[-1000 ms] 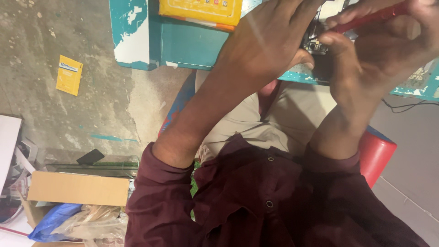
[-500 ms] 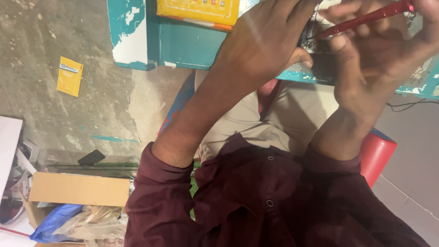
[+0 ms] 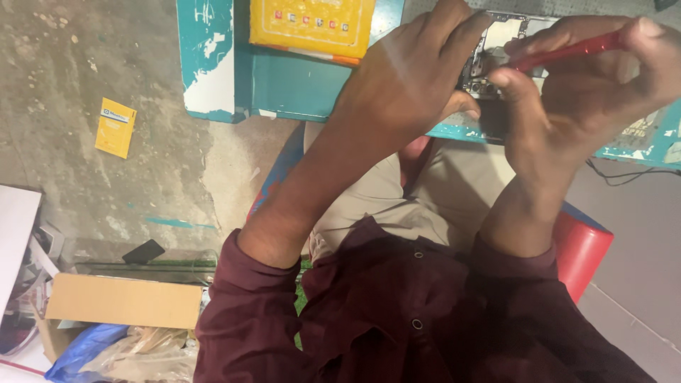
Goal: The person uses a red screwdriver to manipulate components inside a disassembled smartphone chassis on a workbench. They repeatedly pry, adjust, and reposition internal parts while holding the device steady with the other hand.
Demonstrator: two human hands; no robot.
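Head view: looking down on a seated person working at the edge of a teal table (image 3: pixel 284 85).
Left hand (image 3: pixel 408 81): fingers curling over and pressing down on an opened device (image 3: pixel 489 60), steadying it at the table edge.
Right hand (image 3: pixel 589 92): fingers pinching a red tool (image 3: pixel 567 51); its tip is reaching into the device's exposed parts.
Opened device: lying on the table top, between the 2 hands, partly hidden by both.
Yellow case (image 3: pixel 312 25): sitting on the table, left of the hands, untouched.
Floor: 1 yellow packet (image 3: pixel 115 128) lying well apart; cardboard box (image 3: pixel 124 301) and plastic bags (image 3: pixel 120 351) near the person's left sleeve.
Seat: red stool (image 3: pixel 582 248) showing under the person.
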